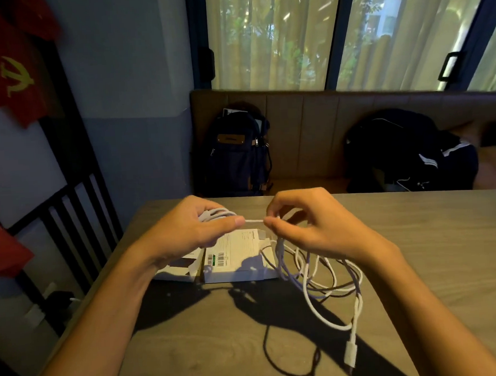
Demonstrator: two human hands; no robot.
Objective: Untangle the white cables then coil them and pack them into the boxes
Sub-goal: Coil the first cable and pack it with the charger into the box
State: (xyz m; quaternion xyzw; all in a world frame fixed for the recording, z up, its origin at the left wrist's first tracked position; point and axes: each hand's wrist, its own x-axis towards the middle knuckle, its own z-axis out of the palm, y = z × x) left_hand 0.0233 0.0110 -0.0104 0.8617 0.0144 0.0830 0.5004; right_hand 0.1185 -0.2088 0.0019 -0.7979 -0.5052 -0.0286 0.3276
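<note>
Nearest, a plug [350, 351] is lying on the table [433, 249], pointing toward the camera, with loose cable [319, 273] looping away from it up to the right hand [316, 227]. Both hands are hovering above the table, stretching a short run of cable level, left to right. Left hand [185, 229] is closing around a coil [216, 213], thumb pinching the strand; right fingertips [269, 222] are pinching its other end. Two boxes [239, 258] are sitting beneath the hands.

The table [435, 234] lies bare along its right and near edges; boxes [239, 259] and tangled cables [319, 273] block mid-surface.
</note>
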